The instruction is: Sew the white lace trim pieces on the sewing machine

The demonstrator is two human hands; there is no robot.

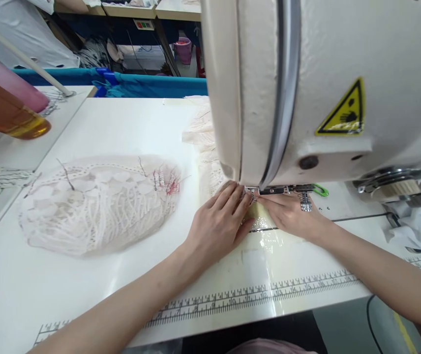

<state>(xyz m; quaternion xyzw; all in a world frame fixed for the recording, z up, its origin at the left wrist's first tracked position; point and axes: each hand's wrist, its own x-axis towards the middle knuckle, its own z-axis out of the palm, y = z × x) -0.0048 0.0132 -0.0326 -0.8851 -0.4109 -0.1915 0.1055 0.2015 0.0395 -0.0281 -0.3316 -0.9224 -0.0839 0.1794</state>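
My left hand (pixel 220 221) lies flat with its fingers stretched out, pressing on pale lace fabric (pixel 210 169) just left of the needle of a white sewing machine (pixel 306 88). My right hand (pixel 287 214) rests flat on the machine bed right of the presser foot (pixel 255 194), fingertips pointing at the needle. Both sets of fingertips nearly meet under the machine head, which hides the needle itself.
A heap of white lace pieces (pixel 96 204) with red and dark thread ends lies on the white table (pixel 29 295) to the left. A printed ruler (pixel 255 292) runs along the front edge. Thread cones (pixel 7 105) hang at far left. White cloth (pixel 417 231) lies at right.
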